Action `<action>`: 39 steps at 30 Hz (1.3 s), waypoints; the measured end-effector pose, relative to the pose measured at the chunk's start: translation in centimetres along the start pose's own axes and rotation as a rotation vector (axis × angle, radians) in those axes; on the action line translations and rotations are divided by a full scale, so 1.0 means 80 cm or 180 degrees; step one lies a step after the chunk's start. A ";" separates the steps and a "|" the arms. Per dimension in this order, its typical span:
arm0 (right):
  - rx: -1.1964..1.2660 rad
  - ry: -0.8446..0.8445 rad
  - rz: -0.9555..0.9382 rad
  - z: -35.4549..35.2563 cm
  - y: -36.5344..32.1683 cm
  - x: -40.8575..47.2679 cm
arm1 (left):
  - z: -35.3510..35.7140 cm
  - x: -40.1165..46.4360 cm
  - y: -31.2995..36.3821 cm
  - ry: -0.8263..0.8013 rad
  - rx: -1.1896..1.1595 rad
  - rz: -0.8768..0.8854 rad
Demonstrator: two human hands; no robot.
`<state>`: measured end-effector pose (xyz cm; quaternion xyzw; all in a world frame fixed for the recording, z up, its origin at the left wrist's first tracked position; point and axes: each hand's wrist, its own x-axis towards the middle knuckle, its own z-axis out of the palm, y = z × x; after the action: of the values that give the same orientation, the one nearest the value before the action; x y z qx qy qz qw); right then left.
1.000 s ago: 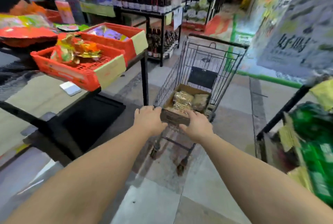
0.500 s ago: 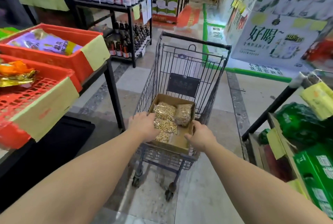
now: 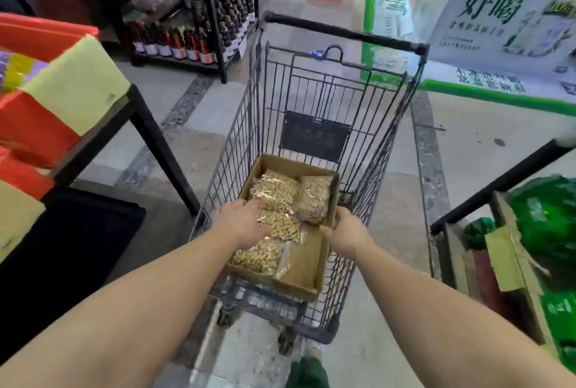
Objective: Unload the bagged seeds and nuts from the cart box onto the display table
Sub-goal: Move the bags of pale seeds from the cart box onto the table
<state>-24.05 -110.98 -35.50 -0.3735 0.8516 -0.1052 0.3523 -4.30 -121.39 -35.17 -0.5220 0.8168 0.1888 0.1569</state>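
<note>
**Around the aisle: shelves, crates and cartons**

At ten o'clock a red plastic crate (image 3: 34,125) with a pale yellow label (image 3: 78,85) sits on a black-framed stand. At eleven o'clock a black metal rack (image 3: 215,29) holds rows of dark bottles (image 3: 174,41) with red-and-white labels. At one to two o'clock stands a white printed carton (image 3: 498,7) bearing green Chinese characters, with a green floor stripe (image 3: 498,97) beneath it. At four o'clock green packages (image 3: 548,225) fill a bin. Grey tiled floor (image 3: 467,169) lies between them.
</note>
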 end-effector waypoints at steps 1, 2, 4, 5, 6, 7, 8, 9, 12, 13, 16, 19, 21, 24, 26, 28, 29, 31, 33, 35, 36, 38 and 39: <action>0.0005 -0.0086 -0.0005 -0.008 0.000 0.021 | -0.001 0.012 0.005 -0.0049 -0.0058 -0.0081; -0.0008 -0.0165 -0.0012 -0.017 -0.001 0.039 | -0.003 0.024 0.010 -0.0090 -0.0107 -0.0167; -0.0016 -0.0236 -0.0085 -0.035 -0.002 0.078 | -0.008 0.048 0.020 -0.0156 -0.0193 -0.0300; -0.0004 -0.0236 -0.0120 -0.042 -0.003 0.098 | -0.010 0.060 0.022 -0.0164 -0.0240 -0.0357; -0.0004 -0.0242 -0.0127 -0.046 -0.003 0.116 | -0.011 0.072 0.023 -0.0161 -0.0291 -0.0411; -0.0013 -0.0277 -0.0120 -0.048 -0.004 0.132 | -0.010 0.082 0.022 -0.0163 -0.0346 -0.0468; -0.0031 -0.0340 -0.0114 -0.048 -0.005 0.145 | -0.008 0.091 0.020 -0.0174 -0.0407 -0.0531; -0.0031 -0.0418 -0.0104 -0.045 -0.006 0.155 | -0.004 0.100 0.017 -0.0190 -0.0459 -0.0584; 0.0002 -0.0590 -0.0044 -0.031 -0.008 0.180 | 0.008 0.129 0.005 -0.0339 -0.0478 -0.0718; 0.0027 -0.0623 -0.0011 -0.026 -0.008 0.187 | 0.013 0.140 0.000 -0.0390 -0.0480 -0.0749; 0.0090 -0.0690 0.0150 -0.003 -0.006 0.211 | 0.031 0.174 -0.015 -0.0540 -0.0490 -0.0770; 0.0217 -0.0699 0.0377 0.018 -0.004 0.233 | 0.052 0.207 -0.024 -0.0715 -0.0551 -0.0751; 0.0285 -0.0671 0.0528 0.034 -0.002 0.253 | 0.065 0.231 -0.029 -0.0819 -0.0580 -0.0720; 0.0396 -0.0542 0.0792 0.057 0.003 0.285 | 0.083 0.263 -0.035 -0.0938 -0.0557 -0.0650; 0.0605 -0.0389 0.0963 0.071 0.006 0.307 | 0.095 0.284 -0.036 -0.0960 -0.0542 -0.0558; 0.0781 -0.0238 0.1098 0.085 0.009 0.327 | 0.108 0.304 -0.037 -0.0996 -0.0571 -0.0489; 0.0872 -0.0178 0.1164 0.093 0.012 0.338 | 0.114 0.313 -0.036 -0.1002 -0.0607 -0.0449; 0.1088 -0.0064 0.1339 0.105 0.014 0.355 | 0.124 0.328 -0.035 -0.1005 -0.0675 -0.0397; 0.1339 0.0056 0.1592 0.116 0.017 0.368 | 0.132 0.337 -0.031 -0.1000 -0.0779 -0.0389; 0.1486 0.0165 0.1806 0.123 0.015 0.374 | 0.137 0.344 -0.025 -0.0974 -0.0946 -0.0387; 0.1543 0.0161 0.1878 0.125 0.013 0.375 | 0.139 0.347 -0.021 -0.0958 -0.1022 -0.0383; 0.1831 -0.0045 0.2094 0.130 0.009 0.376 | 0.139 0.352 -0.014 -0.0967 -0.1188 -0.0411; 0.1987 -0.0157 0.2206 0.133 0.010 0.375 | 0.138 0.353 -0.010 -0.1004 -0.1291 -0.0447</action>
<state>-31.42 -130.83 -59.23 0.0544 0.8452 -0.2236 0.4824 -14.36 -138.90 -57.84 -0.5623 0.6895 0.4164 0.1871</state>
